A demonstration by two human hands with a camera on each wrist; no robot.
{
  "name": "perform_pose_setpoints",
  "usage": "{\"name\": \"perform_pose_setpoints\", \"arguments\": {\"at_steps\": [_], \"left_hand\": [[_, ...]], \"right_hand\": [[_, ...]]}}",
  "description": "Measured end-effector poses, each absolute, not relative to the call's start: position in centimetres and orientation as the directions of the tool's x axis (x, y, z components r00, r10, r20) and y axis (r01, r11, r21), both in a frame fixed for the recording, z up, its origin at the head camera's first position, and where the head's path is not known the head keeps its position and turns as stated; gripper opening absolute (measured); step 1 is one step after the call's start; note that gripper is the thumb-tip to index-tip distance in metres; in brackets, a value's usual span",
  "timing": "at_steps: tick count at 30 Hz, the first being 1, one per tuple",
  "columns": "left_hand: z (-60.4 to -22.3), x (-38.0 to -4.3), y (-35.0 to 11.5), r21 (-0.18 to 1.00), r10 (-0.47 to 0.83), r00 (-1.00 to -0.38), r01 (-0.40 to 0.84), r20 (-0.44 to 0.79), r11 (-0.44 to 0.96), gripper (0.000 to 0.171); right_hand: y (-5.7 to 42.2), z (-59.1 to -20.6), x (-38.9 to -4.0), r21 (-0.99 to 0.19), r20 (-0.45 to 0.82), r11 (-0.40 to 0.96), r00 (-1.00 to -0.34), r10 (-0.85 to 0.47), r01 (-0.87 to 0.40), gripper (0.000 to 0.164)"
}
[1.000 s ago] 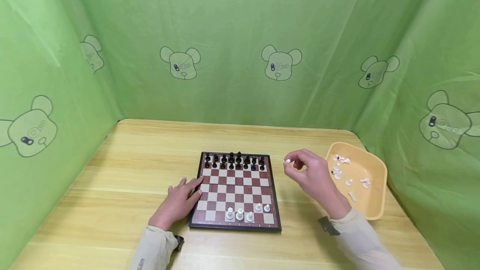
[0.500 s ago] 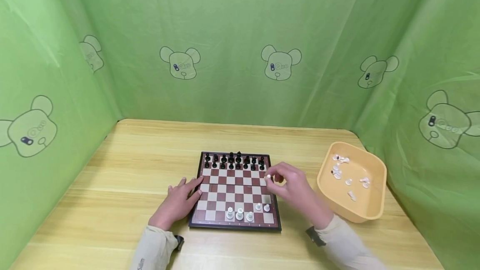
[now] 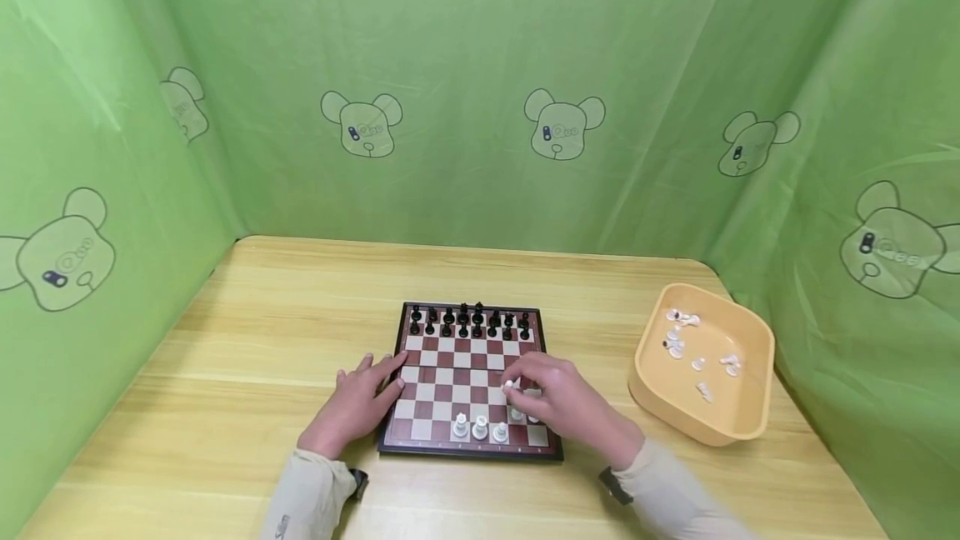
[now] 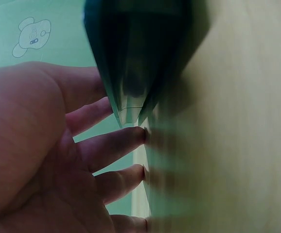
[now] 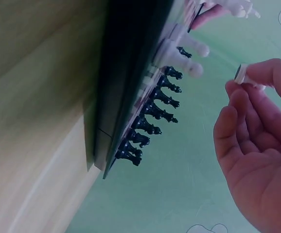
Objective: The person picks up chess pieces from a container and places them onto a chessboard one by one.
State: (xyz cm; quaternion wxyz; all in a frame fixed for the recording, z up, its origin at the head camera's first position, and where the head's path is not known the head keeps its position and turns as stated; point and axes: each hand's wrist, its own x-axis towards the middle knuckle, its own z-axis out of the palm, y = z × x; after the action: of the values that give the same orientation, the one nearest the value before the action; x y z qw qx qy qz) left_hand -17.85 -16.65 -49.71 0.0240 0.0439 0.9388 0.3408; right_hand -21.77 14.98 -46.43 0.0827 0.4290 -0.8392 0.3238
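A chessboard (image 3: 442,394) lies on the table, with two rows of black chess pieces (image 3: 462,322) along its far side. Near its front edge stand several white chess pieces (image 3: 480,427), partly covered by my right hand (image 3: 566,402). Between thumb and index finger that hand pinches a small white chess piece, apparently a pawn (image 5: 242,74), above the board's right part. The right wrist view shows its dark base apart from the board. My left hand (image 3: 352,411) rests at the board's left edge, thumb and index finger touching it, the other fingertips on the table (image 4: 228,121).
To the right of the board stands a yellow-orange plastic bin (image 3: 675,415) with several white chess pieces (image 3: 698,364) lying loose inside. Green cloth walls (image 3: 465,198) printed with bear heads enclose the table at the back and sides.
My right hand has moved left and toward the front, from between the bin and the board to above the board, still pinching the white pawn. The left hand has stayed in place.
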Motion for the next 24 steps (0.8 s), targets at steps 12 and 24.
{"name": "perform_pose_setpoints", "arguments": {"at_steps": [12, 24], "left_hand": [[-49.8, -17.9, -16.7, 0.636, 0.097, -0.995, 0.063, -0.019, 0.769, 0.048], [-49.6, -17.7, -16.6, 0.638, 0.098, -0.995, 0.061, -0.023, 0.768, 0.047]], "right_hand": [[14.8, -47.4, -21.9, -0.421, 0.249, 0.495, -0.621, -0.743, -0.76, 0.014], [14.6, -48.0, -22.2, -0.409, 0.216, 0.483, -0.596, -0.773, -0.774, 0.01]]}}
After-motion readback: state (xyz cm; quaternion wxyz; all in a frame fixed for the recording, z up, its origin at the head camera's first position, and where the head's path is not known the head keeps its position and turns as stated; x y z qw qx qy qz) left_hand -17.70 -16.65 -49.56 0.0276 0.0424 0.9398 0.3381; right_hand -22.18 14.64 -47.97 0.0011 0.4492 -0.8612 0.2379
